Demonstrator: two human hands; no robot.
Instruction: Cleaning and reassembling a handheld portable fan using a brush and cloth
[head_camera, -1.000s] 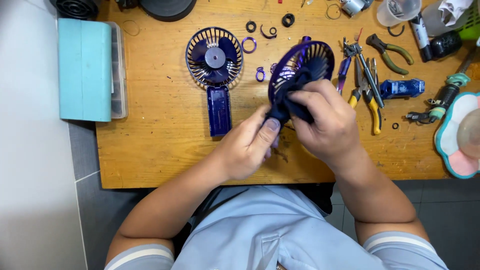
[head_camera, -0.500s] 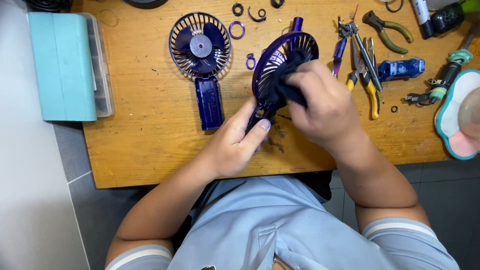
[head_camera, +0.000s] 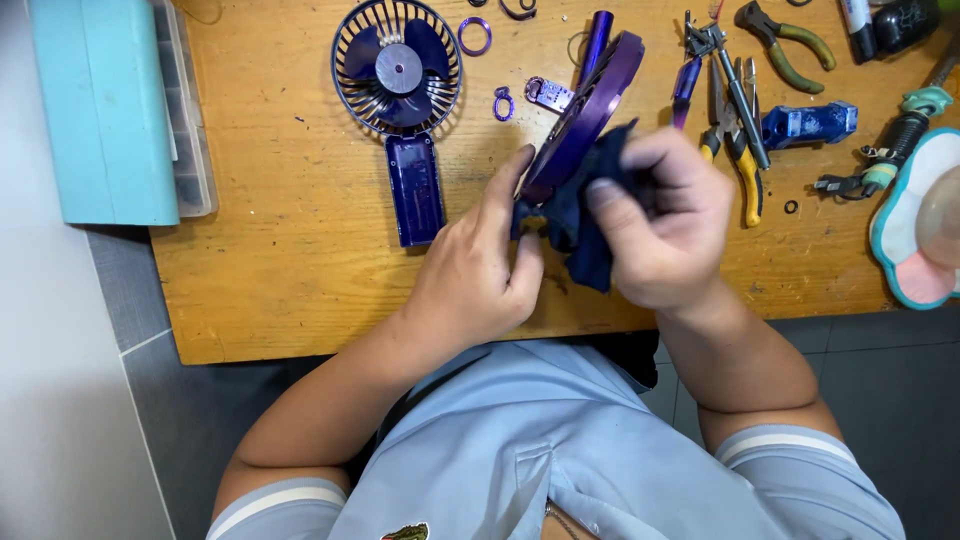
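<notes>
My left hand (head_camera: 478, 268) grips the lower edge of a round purple fan grille (head_camera: 590, 108), which is tilted on edge above the wooden table (head_camera: 280, 270). My right hand (head_camera: 660, 225) presses a dark blue cloth (head_camera: 585, 225) against that grille. A small blue handheld fan (head_camera: 400, 90) with its blades showing lies flat on the table to the left of my hands, its handle pointing toward me.
A teal plastic parts box (head_camera: 115, 105) sits at the table's left end. Purple rings (head_camera: 474, 35), pliers (head_camera: 782, 45), cutters with yellow handles (head_camera: 738, 130), a blue part (head_camera: 808, 124) and a flower-shaped dish (head_camera: 915, 235) lie to the right and back.
The grille has turned from nearly face-on to edge-on. My right hand with the cloth has slid down along it; my left hand now holds its lower rim.
</notes>
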